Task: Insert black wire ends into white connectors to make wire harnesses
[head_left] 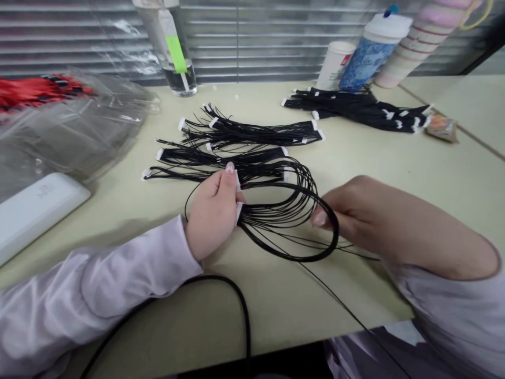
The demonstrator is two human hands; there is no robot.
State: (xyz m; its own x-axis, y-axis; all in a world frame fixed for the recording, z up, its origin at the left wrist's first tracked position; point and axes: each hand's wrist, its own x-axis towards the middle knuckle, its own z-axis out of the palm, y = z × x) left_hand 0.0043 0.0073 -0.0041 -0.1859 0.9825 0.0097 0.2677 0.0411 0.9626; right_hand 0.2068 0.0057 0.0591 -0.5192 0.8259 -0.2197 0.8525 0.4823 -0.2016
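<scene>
A black wire harness [276, 212] with white connectors at its ends is bent into a loop in front of me. My left hand [215, 210] is closed around its white connectors [239, 210], thumb on top. At the loop's right side my right hand [355, 216] has its thumb and fingers pinched around some of the thin black wires; the fingertips are partly hidden behind the thick black strand. Loose wire ends [347, 302] trail down past the table's front edge. Behind the left hand lie several more black harnesses [252, 131] with white connectors.
A second pile of black harnesses [351, 108] lies at the back right beside a small packet [442, 128]. Cups [371, 52] and a bottle [179, 63] stand along the blinds. On the left are a plastic bag [90, 126] with red items and a white case [39, 210]. A black cable [242, 305] crosses the front edge.
</scene>
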